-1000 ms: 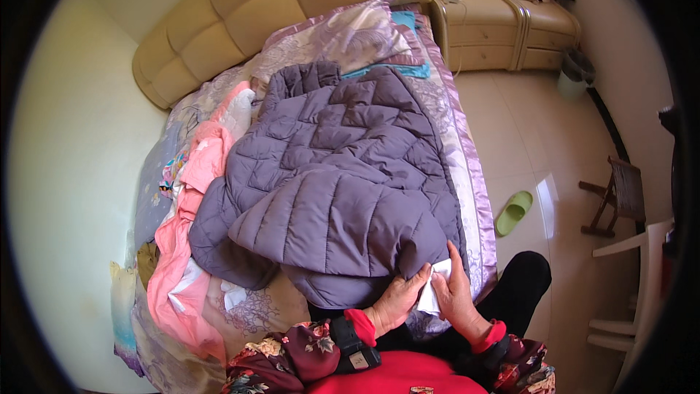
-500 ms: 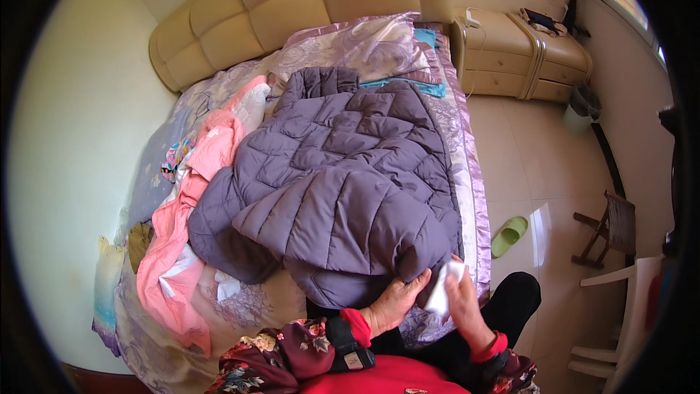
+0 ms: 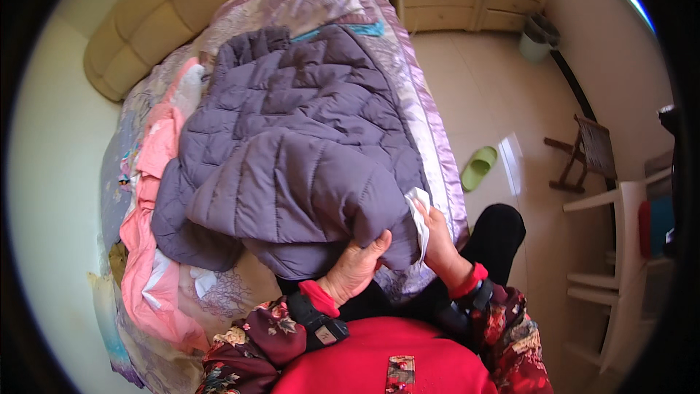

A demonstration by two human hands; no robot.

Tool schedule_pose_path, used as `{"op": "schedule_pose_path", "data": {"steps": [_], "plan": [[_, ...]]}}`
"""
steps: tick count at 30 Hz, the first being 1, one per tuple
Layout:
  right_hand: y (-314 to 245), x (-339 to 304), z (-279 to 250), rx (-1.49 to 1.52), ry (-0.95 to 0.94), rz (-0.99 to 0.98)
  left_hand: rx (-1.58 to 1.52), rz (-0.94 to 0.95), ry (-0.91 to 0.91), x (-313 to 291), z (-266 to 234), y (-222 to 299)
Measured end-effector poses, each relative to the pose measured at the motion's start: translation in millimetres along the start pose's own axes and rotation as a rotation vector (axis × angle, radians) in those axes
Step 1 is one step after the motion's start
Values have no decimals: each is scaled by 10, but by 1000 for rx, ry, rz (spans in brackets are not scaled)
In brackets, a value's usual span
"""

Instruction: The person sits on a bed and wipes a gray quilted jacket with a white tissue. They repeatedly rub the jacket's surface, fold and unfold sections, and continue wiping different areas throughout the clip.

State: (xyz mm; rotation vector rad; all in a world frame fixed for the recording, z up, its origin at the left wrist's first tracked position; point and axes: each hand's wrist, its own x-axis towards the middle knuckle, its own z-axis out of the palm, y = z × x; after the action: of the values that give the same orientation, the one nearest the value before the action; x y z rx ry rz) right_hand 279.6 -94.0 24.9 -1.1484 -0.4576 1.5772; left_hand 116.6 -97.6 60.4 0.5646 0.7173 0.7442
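Item: grey-purple quilted coat (image 3: 292, 186), lying on the bed (image 3: 237, 295); we note its near edge gripped by the left hand (image 3: 356, 266). Item: white cloth (image 3: 421, 222), pinched in the right hand (image 3: 442, 245); bunched half a second ago, we now see it drawn out flatter along the coat's edge.

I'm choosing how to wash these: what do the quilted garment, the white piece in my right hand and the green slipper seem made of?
Quilted garment: probably padded synthetic, soft sheen; stitched panels puff up. White piece: thin, matte, creased; cloth or paper, unclear. Green slipper: likely moulded foam or plastic, matte; smooth, evenly coloured.
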Motion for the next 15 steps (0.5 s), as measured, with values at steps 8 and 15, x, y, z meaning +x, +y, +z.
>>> {"op": "schedule_pose_path", "data": {"steps": [8, 15], "plan": [[-44, -34, -669, 68, -43, 97, 28, 14, -21, -53, -50, 62], [-303, -517, -146, -831, -246, -558, -27, -31, 23, -32, 40, 5]]}}
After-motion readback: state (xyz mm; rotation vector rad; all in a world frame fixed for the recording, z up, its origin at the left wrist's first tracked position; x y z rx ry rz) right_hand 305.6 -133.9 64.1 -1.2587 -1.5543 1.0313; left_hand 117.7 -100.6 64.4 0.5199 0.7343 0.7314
